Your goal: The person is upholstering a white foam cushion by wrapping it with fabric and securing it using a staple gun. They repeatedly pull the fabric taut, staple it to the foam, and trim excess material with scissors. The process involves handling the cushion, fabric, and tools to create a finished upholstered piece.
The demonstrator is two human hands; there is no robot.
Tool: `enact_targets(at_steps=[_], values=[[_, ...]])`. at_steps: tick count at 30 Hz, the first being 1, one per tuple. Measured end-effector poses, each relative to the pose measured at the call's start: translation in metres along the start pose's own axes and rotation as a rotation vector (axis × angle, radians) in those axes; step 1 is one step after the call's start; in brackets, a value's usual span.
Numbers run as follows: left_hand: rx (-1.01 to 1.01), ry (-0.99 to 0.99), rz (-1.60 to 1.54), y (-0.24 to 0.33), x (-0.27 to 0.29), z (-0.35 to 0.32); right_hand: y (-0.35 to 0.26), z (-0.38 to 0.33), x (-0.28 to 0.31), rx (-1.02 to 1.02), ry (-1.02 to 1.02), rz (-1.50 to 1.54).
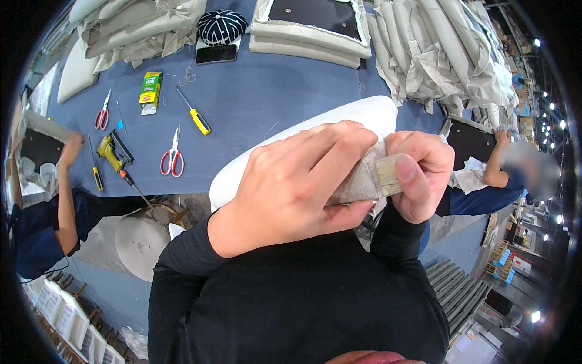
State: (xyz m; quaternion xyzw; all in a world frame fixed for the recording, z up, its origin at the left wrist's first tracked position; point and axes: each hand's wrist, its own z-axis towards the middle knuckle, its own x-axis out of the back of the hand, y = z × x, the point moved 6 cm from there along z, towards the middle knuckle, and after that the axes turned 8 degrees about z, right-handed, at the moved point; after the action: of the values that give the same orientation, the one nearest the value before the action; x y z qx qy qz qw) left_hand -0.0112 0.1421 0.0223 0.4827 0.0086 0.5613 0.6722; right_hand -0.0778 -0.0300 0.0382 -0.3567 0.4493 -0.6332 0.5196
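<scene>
Gripping a fold of grey cloth [364,179] between them, both hands work close under the head camera, above the near edge of the blue worktop [267,91]. The left hand [297,182] lies flat over the cloth and the long white cushion [339,121] beneath it, fingers curled down onto the fabric. The right hand [418,173] is clenched, pinching the cloth's bunched end between thumb and forefinger. The cloth looks thin, soft and limp, so it likely needs a firm pinch near its edge; the cushion appears light and yielding, best held along its side. On the worktop, well apart from the hands, lie red scissors [173,155], a yellow screwdriver [195,113], a yellow power tool [112,151] and a dark cap [221,25].
</scene>
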Motion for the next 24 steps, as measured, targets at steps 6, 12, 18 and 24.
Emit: enact_targets(at_steps=[6, 12, 18, 24], values=[[0.009, 0.030, -0.029, -0.005, 0.004, -0.002, 0.001, 0.004, -0.009, -0.001, -0.004, -0.045], [-0.003, 0.076, -0.025, -0.007, 0.005, -0.003, 0.000, 0.014, -0.013, -0.038, -0.046, -0.037], [0.018, 0.049, -0.014, -0.007, 0.005, -0.003, 0.002, 0.016, -0.014, -0.063, -0.064, -0.013], [0.036, 0.036, -0.011, -0.004, 0.005, -0.003, 0.003, 0.014, -0.008, -0.069, -0.076, -0.052]])
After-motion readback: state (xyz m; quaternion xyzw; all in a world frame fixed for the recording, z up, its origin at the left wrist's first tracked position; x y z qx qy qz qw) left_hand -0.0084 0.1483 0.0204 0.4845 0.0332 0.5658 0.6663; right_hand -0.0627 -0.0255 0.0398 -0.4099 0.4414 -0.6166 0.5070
